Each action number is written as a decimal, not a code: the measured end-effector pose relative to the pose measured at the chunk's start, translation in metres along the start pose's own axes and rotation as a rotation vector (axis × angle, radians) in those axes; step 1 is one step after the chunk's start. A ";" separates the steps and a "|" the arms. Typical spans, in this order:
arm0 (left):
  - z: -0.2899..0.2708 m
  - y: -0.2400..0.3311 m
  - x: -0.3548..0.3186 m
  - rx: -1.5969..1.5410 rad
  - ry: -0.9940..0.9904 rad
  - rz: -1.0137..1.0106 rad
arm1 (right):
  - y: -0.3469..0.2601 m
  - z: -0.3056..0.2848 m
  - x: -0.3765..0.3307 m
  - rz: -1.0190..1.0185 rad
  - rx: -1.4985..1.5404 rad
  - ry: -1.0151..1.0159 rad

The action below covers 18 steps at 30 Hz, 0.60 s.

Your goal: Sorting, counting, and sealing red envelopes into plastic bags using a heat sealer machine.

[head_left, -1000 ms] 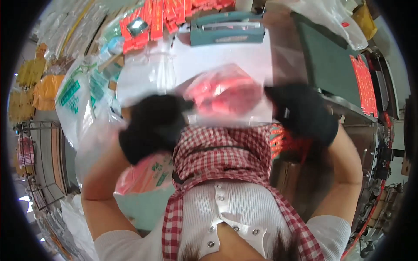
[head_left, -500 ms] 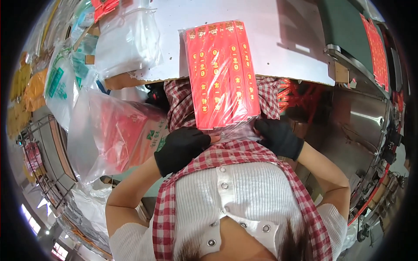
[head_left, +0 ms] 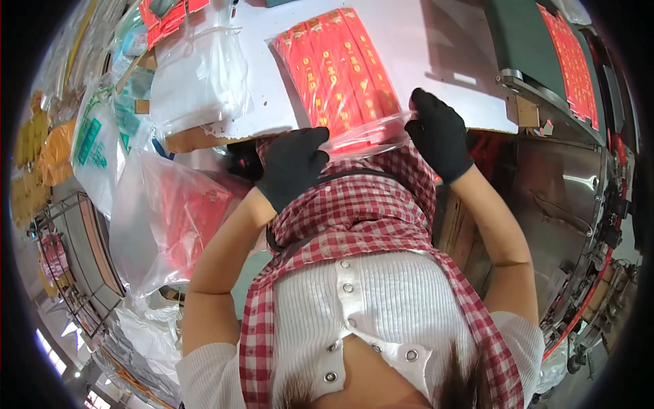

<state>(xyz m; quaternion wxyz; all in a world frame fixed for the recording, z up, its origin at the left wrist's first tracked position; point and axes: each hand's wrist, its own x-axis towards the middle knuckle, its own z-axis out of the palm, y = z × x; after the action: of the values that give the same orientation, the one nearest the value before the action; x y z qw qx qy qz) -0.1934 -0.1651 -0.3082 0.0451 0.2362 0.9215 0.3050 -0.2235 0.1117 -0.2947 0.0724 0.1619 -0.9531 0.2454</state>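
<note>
A clear plastic bag (head_left: 371, 142) holds a flat bundle of red paper strips (head_left: 340, 75) with gold print. The bundle lies tilted on the white tabletop, its near end reaching over the edge. My left hand (head_left: 294, 163), in a black glove, is closed on the left corner of the bag's loose near end. Opposite it, my right hand (head_left: 439, 133), also gloved in black, pinches the right corner. Between them the plastic is drawn out in folds across the strips' near end.
A stack of clear empty bags (head_left: 201, 82) lies at the table's left edge. Below it hangs a large plastic bag of red items (head_left: 184, 218). To the right stands a dark green machine (head_left: 521, 41) with red printed paper (head_left: 569, 61) on it, over a metal cabinet (head_left: 552, 187).
Both hands have moved forward, away from my body, and the bagged bundle has gone farther onto the table and tilted. The bag's near end is now lifted and folded toward the strips.
</note>
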 end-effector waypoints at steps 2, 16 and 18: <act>-0.001 0.011 0.012 -0.161 0.033 0.014 | -0.013 0.000 -0.006 -0.110 0.015 0.179; -0.016 0.030 0.027 -0.393 -0.069 0.032 | -0.028 0.033 -0.007 -0.468 0.001 0.145; -0.045 0.034 0.030 -0.179 -0.014 0.139 | -0.031 0.022 0.016 -0.552 -0.008 0.120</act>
<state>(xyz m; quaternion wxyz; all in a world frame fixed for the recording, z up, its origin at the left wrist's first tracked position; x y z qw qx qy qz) -0.2167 -0.1517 -0.2499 0.0512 0.2966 0.8717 0.3866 -0.2296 0.0709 -0.2961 0.1933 0.4002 -0.8680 0.2216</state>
